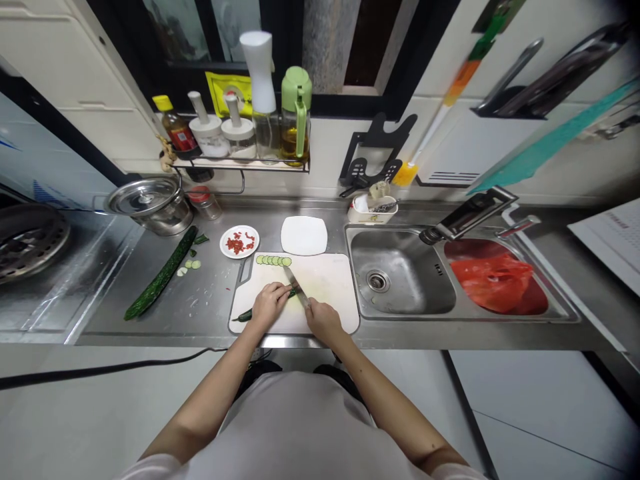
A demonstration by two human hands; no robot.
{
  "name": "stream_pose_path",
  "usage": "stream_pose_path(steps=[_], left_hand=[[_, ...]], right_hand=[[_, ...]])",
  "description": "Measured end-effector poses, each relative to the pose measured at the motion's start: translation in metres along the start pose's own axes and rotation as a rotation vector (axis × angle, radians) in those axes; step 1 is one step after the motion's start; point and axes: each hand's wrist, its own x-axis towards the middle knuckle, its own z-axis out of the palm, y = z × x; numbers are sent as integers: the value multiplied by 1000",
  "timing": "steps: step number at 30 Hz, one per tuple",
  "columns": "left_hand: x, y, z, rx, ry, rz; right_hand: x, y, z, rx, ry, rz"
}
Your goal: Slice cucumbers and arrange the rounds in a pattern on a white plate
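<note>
On the white cutting board [327,280], my left hand [270,303] is closed over a dark green cucumber [244,315], whose tapered end sticks out to the left. My right hand [324,321] grips the handle of a kitchen knife [299,288]. The blade points away from me, angled to the left, and lies at the cut end of the cucumber just right of my left fingers. Along the board's far edge runs a row of several overlapping cucumber slices [273,261]. The knife's tip reaches close to the right end of that row.
Behind the board lie a white square plate [304,235] and a small plate [223,248] of chopped red pieces. A whole cucumber [163,275] and scraps lie left, near a lidded pot [170,217]. To the right is a sink [405,267]; its second basin holds a red plastic bag [495,280].
</note>
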Motion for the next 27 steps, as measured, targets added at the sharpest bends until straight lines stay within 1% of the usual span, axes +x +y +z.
stream_pose_path(steps=[6,20,27], left_hand=[[0,0,0,-5,-10,-6],[0,1,1,-13,-7,-10],[1,0,0,-27,-4,-6]], right_hand=[[0,-1,-1,-4,6,4],[-2,-3,-4,-11,-38,-10],[-16,5,-2,-12,-64,-4]])
